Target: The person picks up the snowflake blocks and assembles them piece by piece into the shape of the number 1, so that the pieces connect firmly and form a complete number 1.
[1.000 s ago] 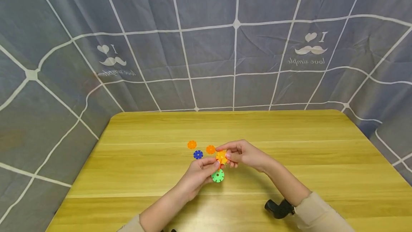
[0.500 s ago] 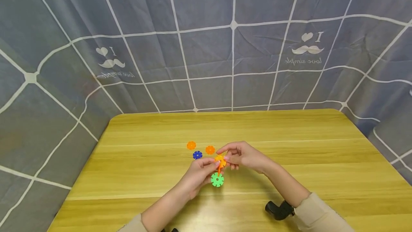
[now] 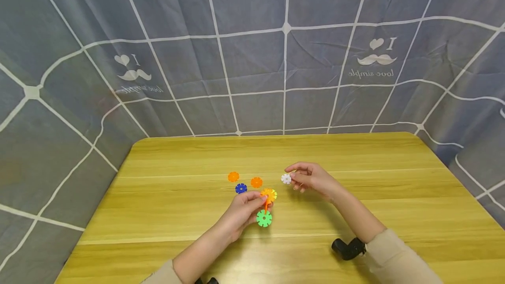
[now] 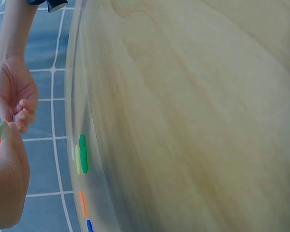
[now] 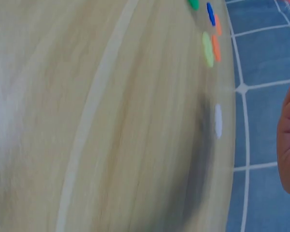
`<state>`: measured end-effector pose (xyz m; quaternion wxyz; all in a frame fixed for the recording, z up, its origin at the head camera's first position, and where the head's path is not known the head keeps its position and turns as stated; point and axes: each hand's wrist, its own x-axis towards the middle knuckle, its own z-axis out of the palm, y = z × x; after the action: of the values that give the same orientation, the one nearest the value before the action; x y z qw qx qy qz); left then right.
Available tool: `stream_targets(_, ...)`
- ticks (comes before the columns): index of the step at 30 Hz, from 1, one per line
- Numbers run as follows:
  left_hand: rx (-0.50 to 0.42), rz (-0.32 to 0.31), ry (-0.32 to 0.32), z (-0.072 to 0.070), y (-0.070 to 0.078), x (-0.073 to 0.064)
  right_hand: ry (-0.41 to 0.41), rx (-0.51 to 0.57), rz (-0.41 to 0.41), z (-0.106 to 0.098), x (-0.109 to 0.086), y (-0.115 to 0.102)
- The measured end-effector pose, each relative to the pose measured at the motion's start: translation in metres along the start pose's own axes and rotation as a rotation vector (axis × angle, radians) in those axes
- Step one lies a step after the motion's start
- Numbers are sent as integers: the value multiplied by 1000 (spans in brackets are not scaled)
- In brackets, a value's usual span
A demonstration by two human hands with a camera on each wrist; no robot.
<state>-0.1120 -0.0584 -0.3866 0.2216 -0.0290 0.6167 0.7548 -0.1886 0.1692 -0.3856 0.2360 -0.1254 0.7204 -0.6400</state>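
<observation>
My left hand [image 3: 242, 214] pinches a small build of slotted plastic discs, seen best in the head view. It has a yellow-orange disc [image 3: 268, 195] at the top, an orange disc [image 3: 266, 207] seen edge-on, and a green disc [image 3: 264, 218] at its lower end. In the left wrist view only part of the build shows at the left edge. My right hand [image 3: 315, 180] hovers with loosely curled fingers beside a white slotted disc [image 3: 286, 179]. In the right wrist view that white disc [image 5: 218, 121] lies on the table, apart from the hand.
Two orange discs [image 3: 233, 176] and a blue disc [image 3: 241, 188] lie on the wooden table [image 3: 189, 214], left of the white one. The left wrist view also shows another green disc [image 4: 83, 153] and a yellow-green disc [image 4: 78, 159] there. A grey gridded cloth [image 3: 252, 78] surrounds the table.
My right hand has left the disc build and moved right and away from me, uncovering the white disc. My left hand keeps its hold on the build, which has shifted slightly left.
</observation>
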Motion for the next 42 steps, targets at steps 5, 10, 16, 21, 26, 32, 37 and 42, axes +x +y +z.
stream_targets(5,-3,10,-5,0,0,2,44,8,24,-7,6,4)
stream_targets(10,2,4,1,0,-1,3,64,9,53,-12,14,11)
stream_targets(16,3,-3,7,-1,-1,2,119,-12,105,-12,22,16)
stream_targets(21,9,-4,13,-1,-2,2,183,-30,150,-10,29,21)
stream_targets(26,5,-6,19,0,-1,3,230,-64,172,-10,35,24)
stream_targets(32,-4,1,18,1,-1,4,276,-161,193,-10,43,27)
stream_targets(37,-12,3,3,1,-2,5,298,-318,178,-6,46,26)
stream_targets(42,-17,-1,7,0,-2,6,307,-547,153,2,48,23)
